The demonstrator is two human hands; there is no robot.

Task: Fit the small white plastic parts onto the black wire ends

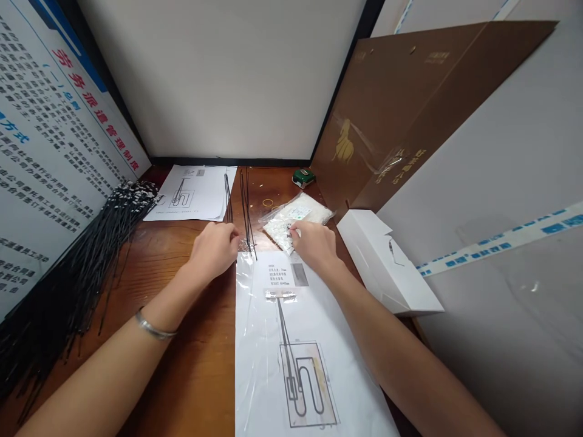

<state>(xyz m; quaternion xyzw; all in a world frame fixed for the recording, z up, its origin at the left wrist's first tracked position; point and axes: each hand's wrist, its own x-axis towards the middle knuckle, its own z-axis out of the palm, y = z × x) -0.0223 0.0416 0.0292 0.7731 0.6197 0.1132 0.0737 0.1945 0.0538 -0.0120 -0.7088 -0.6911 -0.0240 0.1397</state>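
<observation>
My left hand [214, 249] is closed, its fingers curled round the lower ends of a few thin black wires [229, 200] that stick out beyond it. More black wires [246, 206] lie just right of that hand. My right hand [315, 244] reaches over the near edge of a clear plastic bag [314, 209] full of small white pieces. Its thumb and fingertips are pinched together there; what they hold is too small to make out. Beneath both wrists a plastic-covered drawing sheet [259, 352] lies on the wooden table, with a small clear strip [280, 294] on it.
A big bundle of black wires with white ends [104, 243] lies at the left. Behind are a printed drawing [195, 194], a green tape measure [303, 177] and rubber bands [268, 203]. A white box [387, 261] and a brown folder [392, 115] stand at the right.
</observation>
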